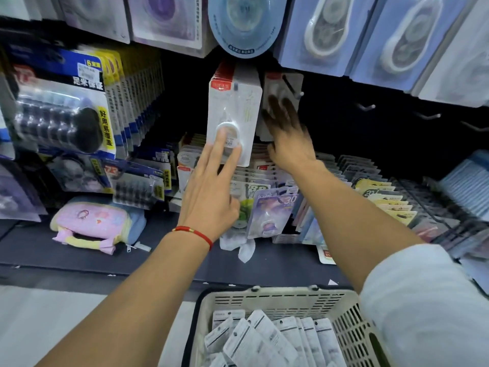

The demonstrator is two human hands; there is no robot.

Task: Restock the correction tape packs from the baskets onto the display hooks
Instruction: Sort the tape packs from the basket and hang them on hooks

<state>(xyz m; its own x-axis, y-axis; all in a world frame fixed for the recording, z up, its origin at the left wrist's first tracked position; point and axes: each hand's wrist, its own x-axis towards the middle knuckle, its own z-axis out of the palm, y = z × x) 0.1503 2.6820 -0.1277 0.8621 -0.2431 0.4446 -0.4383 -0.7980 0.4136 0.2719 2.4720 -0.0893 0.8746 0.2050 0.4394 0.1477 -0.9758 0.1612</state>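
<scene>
Basket (277, 300) at six o'clock, its packs (264, 340) cut off below. My left hand (211, 192) presses flat on the hung stack (234, 107) at twelve; my blurred right hand (288, 136), fingers spread, touches a pack (283, 86) at one o'clock.

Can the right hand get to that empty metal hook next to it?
Probably yes. The right hand is already up at the display beside the empty hook, fingers spread, seemingly holding nothing. Nothing hangs between them; the blue packs sit higher up.

Stationery shop aisle, carded correction tape packs (234, 115) on display hooks (366, 106), stock basket (341, 308) below
</scene>
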